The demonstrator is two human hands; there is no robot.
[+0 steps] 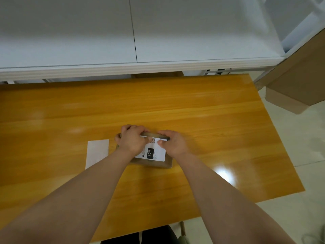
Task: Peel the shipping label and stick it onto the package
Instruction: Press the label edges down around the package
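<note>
Pressing along the far edge, the label is held flat on the box by the left hand and right hand, fingers curled down, nothing gripped. Thin and floppy, it is best smoothed outward from beneath the fingertips. Backing paper lies just left of the left hand.

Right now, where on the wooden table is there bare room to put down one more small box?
The wooden table is bare across its far half, between the package and the white shelf, and along its right side. It is crowded in the middle: the left hand and right hand press the shipping label there, with the white backing sheet just left.
</note>
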